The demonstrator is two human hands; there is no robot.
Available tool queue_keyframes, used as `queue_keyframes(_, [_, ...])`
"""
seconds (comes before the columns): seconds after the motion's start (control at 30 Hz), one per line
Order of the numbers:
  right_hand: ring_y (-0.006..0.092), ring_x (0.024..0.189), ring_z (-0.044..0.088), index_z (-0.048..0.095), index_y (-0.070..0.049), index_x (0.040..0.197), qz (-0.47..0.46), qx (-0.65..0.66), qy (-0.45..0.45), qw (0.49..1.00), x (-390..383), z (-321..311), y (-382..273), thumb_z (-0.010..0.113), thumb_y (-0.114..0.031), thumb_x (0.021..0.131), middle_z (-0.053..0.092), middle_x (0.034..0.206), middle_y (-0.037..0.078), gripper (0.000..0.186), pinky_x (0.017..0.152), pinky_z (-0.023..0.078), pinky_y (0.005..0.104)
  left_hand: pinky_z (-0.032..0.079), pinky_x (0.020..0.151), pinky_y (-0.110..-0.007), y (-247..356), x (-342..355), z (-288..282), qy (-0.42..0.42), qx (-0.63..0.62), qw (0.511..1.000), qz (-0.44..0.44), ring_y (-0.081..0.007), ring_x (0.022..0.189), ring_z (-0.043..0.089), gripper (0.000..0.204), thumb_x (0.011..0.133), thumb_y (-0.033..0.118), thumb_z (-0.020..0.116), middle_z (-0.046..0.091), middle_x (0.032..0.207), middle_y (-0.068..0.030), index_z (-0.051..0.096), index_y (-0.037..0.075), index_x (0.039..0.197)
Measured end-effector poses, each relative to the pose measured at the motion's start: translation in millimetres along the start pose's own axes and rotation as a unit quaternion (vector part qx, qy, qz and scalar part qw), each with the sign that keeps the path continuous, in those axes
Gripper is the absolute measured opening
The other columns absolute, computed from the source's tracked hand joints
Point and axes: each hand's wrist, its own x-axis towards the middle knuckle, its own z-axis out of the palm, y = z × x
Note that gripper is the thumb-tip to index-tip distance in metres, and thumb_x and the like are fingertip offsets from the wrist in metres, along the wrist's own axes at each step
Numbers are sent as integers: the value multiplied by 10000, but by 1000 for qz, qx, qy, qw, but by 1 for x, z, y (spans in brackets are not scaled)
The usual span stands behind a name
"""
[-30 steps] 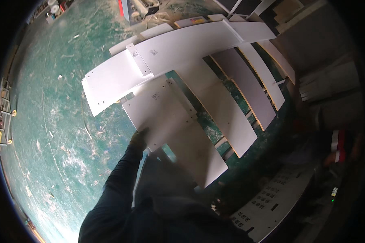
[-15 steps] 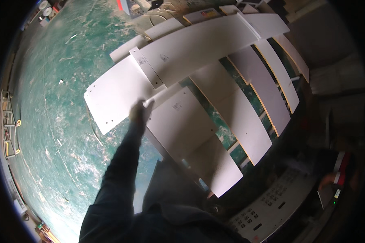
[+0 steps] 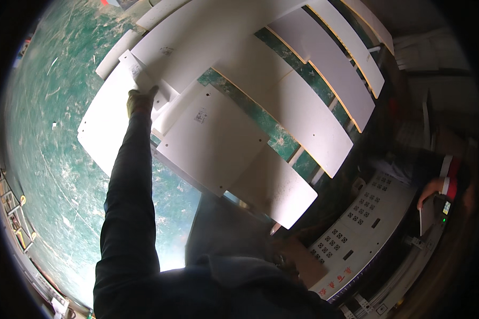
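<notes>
My left hand [image 3: 140, 102], in a yellowish glove at the end of a dark sleeve, reaches up from the lower edge. Its fingers are curled at the lower end of a narrow white board [image 3: 138, 74] with a small label, the thumb apart on the right side. This narrow board lies across a long white panel [image 3: 102, 114]. Just right of the hand is a wider white panel [image 3: 210, 135] with dark holes and a printed label. The fingertips are partly hidden. My right hand does not show.
Several more white panels with orange-brown edges, such as one long panel [image 3: 303, 122], lie side by side to the right. The floor [image 3: 42, 175] is green and scuffed. At lower right a person's hand [image 3: 430, 192] holds a small panel by a machine bed [image 3: 356, 228] with dark dotted patches.
My left hand has moved from the gap beside the wide panel up to the narrow board's lower end. The panels have shifted up and left in view as the head turned.
</notes>
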Motion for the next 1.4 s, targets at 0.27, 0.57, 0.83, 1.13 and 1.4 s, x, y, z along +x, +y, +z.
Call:
queue_keyframes(0.27, [278, 1256, 659, 637, -28, 1426, -190, -45, 10, 981, 32, 12, 65, 683, -370, 1038, 693, 1367, 203, 520, 1032, 546, 399, 509, 1108, -482, -28, -44, -5, 24, 163, 986, 31, -435, 1322, 608, 1003, 764, 604, 843, 576, 1441, -329, 487, -31, 1454])
queue_keyframes(0.57, [308, 1280, 641, 656, -43, 1418, -120, 35, -23, 992, 55, -7, 91, 637, -473, 1039, 687, 1369, 216, 573, 1109, 485, 400, 587, 623, -363, -66, -84, -8, -136, -406, 903, -22, -256, 606, 656, 298, 868, 209, 762, 692, 798, -117, 696, -32, 1031])
queue_keyframes(0.83, [364, 1300, 624, 607, -63, 1475, -491, -181, 89, 848, 110, -36, 182, 649, -449, 1036, 645, 1433, 209, 587, 1113, 497, 453, 560, 604, -315, -88, -367, 32, -186, -356, 909, 111, -180, 707, 667, 387, 891, 82, 777, 652, 853, -53, 590, 50, 1227])
queue_keyframes(1.13, [279, 1315, 534, 445, -11, 1553, -105, 317, 14, 943, 70, -167, 314, 591, -492, 1072, 535, 1483, 200, 695, 1184, 408, 455, 558, 715, -402, -43, -679, 161, -440, -282, 827, 207, -243, 800, 680, 332, 918, 234, 818, 696, 910, -96, 667, 15, 1117])
queue_keyframes(1.4, [337, 1613, 245, 198, -13, 1667, -429, 385, -117, 809, 119, -252, 385, 499, -446, 1119, 235, 1723, 246, 761, 1281, 279, 523, 557, 1014, -469, 72, -861, 173, -365, 12, 786, 499, -386, 1186, 687, 799, 823, 463, 829, 687, 1322, -237, 575, 26, 1442])
